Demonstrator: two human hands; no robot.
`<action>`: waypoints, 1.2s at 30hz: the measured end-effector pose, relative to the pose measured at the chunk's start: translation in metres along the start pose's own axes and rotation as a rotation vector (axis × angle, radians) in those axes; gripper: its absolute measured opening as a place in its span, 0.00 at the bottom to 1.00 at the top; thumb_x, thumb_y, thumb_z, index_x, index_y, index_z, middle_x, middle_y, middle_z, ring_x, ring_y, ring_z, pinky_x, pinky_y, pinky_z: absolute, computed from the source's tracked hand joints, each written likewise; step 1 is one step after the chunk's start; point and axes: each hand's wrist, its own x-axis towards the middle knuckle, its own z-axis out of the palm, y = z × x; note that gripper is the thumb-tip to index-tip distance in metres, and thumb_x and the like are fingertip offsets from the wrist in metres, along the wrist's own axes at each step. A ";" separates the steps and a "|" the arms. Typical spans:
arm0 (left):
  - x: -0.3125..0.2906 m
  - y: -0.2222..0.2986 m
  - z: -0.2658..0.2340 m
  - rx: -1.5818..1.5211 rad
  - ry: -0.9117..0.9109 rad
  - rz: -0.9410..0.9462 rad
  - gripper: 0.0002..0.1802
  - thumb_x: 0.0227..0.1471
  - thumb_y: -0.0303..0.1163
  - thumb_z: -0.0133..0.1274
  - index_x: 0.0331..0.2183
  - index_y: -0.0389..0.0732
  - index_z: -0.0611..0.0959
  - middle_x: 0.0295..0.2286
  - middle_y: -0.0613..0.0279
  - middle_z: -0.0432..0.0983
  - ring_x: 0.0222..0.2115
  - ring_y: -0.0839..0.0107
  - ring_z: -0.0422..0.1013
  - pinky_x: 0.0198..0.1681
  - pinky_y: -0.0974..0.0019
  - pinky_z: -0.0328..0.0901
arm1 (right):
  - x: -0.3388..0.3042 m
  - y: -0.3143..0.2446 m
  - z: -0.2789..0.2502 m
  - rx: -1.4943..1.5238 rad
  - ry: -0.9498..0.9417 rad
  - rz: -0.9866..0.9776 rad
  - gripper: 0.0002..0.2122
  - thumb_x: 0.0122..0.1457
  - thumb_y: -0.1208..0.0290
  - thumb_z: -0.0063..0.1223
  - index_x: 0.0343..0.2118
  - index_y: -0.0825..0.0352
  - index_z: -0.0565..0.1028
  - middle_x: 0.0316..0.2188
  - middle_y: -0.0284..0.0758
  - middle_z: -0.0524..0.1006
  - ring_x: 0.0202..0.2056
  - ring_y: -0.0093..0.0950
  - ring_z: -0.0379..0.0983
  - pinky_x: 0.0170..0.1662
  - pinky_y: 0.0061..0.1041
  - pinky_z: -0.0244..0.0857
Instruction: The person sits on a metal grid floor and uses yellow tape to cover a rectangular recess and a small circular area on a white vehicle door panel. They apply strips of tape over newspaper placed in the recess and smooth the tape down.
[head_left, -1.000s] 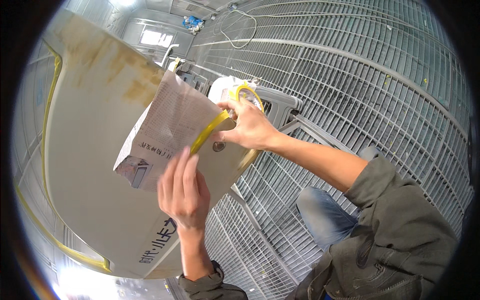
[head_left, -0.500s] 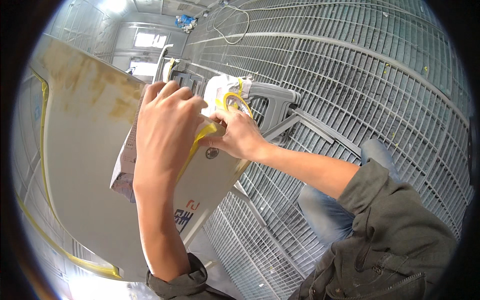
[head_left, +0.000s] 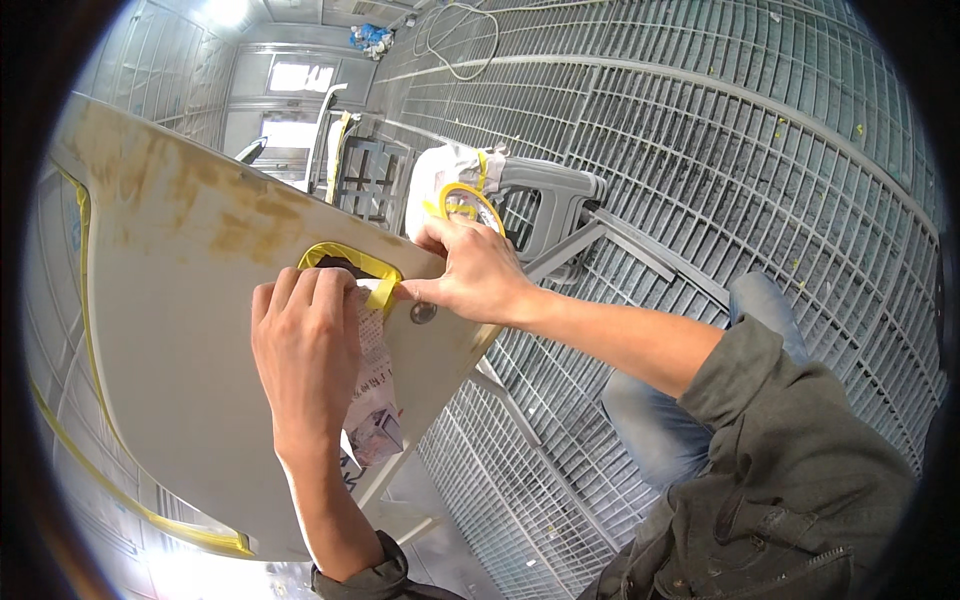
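Note:
A pale car door panel (head_left: 190,380) with brown sanded patches tilts before me. Yellow masking tape (head_left: 345,252) lines the rim of a dark, handle-like opening in it. My left hand (head_left: 305,345), fingers bent and together, pinches a printed masking paper (head_left: 375,375) by its upper end, just below that opening. A strip of yellow tape crosses the paper's top. My right hand (head_left: 470,270) grips the panel's edge, its thumb reaching to the taped corner. Just beyond its fingers shows a tape roll (head_left: 472,205); whether they touch it is hidden. Below the thumb sits a round metal lock (head_left: 423,312).
Behind the panel's edge stands a grey plastic stool (head_left: 560,205) with white wrapped material (head_left: 440,175) on it. Metal stand bars (head_left: 640,250) run beside my knees. The floor is steel grating (head_left: 700,150), with a hose (head_left: 490,50) lying farther off.
My left hand has moved down and slightly left, swinging the paper from across the opening to below it. The taped opening has come into sight. The right hand stays at the panel's edge.

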 end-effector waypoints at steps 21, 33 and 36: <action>0.003 0.004 0.012 -0.037 0.042 -0.187 0.05 0.51 0.25 0.58 0.24 0.38 0.80 0.26 0.58 0.76 0.32 0.60 0.71 0.40 0.57 0.63 | 0.019 -0.009 -0.017 -0.060 -0.128 0.082 0.23 0.47 0.47 0.72 0.27 0.66 0.81 0.23 0.38 0.81 0.29 0.34 0.80 0.36 0.36 0.72; 0.006 0.009 0.010 -0.041 0.033 -0.192 0.05 0.47 0.28 0.65 0.28 0.40 0.84 0.31 0.63 0.78 0.36 0.61 0.72 0.42 0.59 0.63 | 0.029 -0.011 -0.020 -0.100 -0.139 0.027 0.20 0.46 0.53 0.76 0.26 0.67 0.81 0.20 0.34 0.80 0.25 0.26 0.77 0.32 0.29 0.69; 0.003 0.004 0.020 -0.087 0.090 -0.155 0.09 0.46 0.33 0.67 0.29 0.41 0.84 0.31 0.64 0.77 0.35 0.61 0.71 0.41 0.58 0.63 | 0.028 -0.005 -0.017 -0.042 -0.121 -0.022 0.21 0.46 0.53 0.76 0.28 0.67 0.81 0.21 0.33 0.80 0.26 0.26 0.77 0.33 0.29 0.69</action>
